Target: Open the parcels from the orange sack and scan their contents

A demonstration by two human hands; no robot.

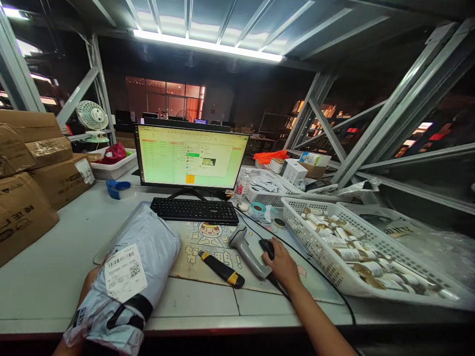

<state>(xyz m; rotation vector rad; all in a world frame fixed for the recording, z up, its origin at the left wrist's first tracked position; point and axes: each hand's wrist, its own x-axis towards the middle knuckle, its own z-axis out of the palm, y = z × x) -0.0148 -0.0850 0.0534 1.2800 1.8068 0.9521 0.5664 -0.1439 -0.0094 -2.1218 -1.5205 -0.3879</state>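
Observation:
A grey-white plastic mailing parcel (159,252) with a printed shipping label (126,272) lies at the table's front left, tilted towards me. My left hand (90,283) holds it from behind and beneath; the fingers are hidden by the bag. Over on the mat, my right hand (282,263) is closed over a black computer mouse (266,248). Just left of that hand, a grey barcode scanner (248,252) rests with its cable running off. Between parcel and scanner lies a black and yellow box cutter (221,269).
Behind the mat stand a black keyboard (195,211) and a lit monitor (189,158). Cardboard boxes (22,212) are stacked at left, near blue tape (118,189). A white basket (315,252) of small bottles fills the right. Metal rack posts (393,99) frame the table.

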